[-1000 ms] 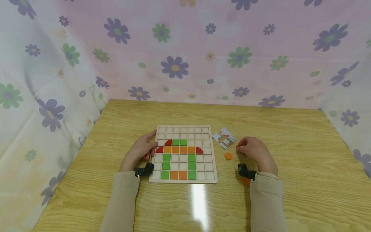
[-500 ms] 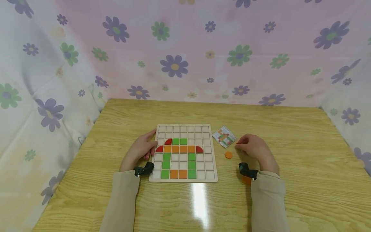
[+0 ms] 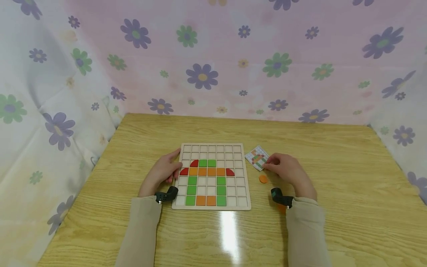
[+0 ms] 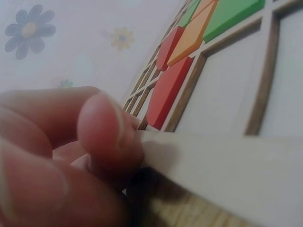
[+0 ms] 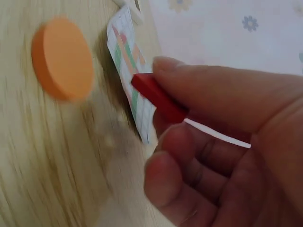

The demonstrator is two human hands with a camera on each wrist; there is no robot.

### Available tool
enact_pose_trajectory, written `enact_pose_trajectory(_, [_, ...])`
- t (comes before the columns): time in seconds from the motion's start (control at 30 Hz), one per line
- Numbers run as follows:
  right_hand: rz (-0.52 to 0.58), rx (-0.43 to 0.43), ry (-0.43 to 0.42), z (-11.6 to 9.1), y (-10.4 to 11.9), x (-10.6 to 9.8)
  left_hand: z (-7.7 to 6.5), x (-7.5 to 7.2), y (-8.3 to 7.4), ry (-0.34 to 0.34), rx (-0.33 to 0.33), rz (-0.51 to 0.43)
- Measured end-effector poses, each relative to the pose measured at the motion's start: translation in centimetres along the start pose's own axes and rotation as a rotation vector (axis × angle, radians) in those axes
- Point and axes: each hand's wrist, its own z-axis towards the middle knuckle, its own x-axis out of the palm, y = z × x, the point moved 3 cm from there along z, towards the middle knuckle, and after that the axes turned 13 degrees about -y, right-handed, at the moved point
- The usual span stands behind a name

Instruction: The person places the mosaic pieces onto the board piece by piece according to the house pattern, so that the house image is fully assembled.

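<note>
A wooden grid board (image 3: 211,213) lies flat, with green, orange and red tiles in some of its squares. My left hand (image 3: 164,170) holds the board at its left edge; in the left wrist view a fingertip (image 4: 106,125) touches the rim close to a red quarter-round tile (image 4: 168,94). Between the thumb and fingers of my right hand (image 3: 286,168), a small red tile (image 5: 158,96) is pinched above the table. That hand is at the right corner of a printed pattern card (image 3: 257,157); whether it touches the card is unclear.
An orange disc (image 3: 263,179) lies below the card. Another orange piece (image 3: 282,208) shows partly under my right wrist. A flowered cloth (image 3: 233,74) hangs behind the wooden table (image 3: 360,178) and along its sides.
My right hand has moved left with the red tile, now overlapping the card's right corner in the head view. My left hand stays at the board's edge.
</note>
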Motion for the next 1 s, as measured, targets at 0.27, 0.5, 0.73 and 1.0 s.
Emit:
enact_pose_trajectory(0.27, [0.061,-0.066,-0.029,0.7,2.6,1.9,0.0,0.0,0.1,0.002,0.001,0.013])
enact_pose_trajectory(0.5, [0.075,-0.136,-0.028,1.4,6.1,4.0,0.1,0.0,0.1,0.003,-0.010,0.015])
enact_pose_trajectory(0.73, [0.079,-0.186,-0.009,2.0,8.7,6.0,0.1,0.0,0.2,-0.004,-0.013,0.014])
enact_pose_trajectory(1.0, [0.090,-0.205,0.036,2.6,10.3,7.6,0.1,-0.1,0.1,-0.012,-0.007,0.011])
